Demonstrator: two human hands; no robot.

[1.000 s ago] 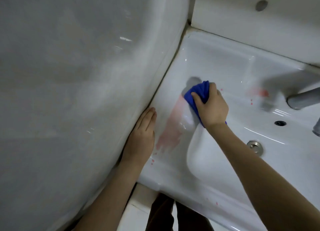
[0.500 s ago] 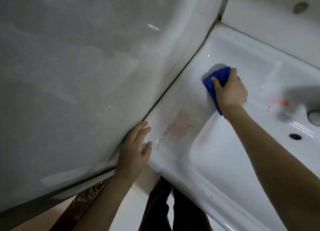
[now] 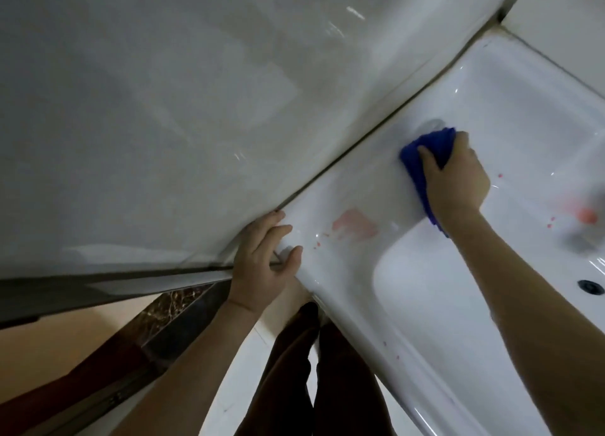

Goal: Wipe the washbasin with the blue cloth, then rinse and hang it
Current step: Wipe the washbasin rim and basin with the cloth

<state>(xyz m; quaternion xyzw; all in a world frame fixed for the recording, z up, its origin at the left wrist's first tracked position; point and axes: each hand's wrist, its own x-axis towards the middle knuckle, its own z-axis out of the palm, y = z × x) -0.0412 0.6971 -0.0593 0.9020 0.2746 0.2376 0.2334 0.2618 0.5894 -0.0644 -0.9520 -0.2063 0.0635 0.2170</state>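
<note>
Right hand (image 3: pixel 453 180) is clamped on the bunched blue cloth (image 3: pixel 422 154), pressing it flat on the washbasin (image 3: pixel 491 92) ledge. Left hand (image 3: pixel 262 255) rests open on the corner, holding nothing. Cloth looks soft, light, floppy; I'd palm it wadded up.

Cloth (image 3: pixel 422 160): mostly hidden under right hand (image 3: pixel 453 180). Basin (image 3: pixel 409 291): cut off at right and bottom edges. Red smear (image 3: pixel 586 214) at right edge: blurred, with a grey shape beside it, unidentifiable
</note>
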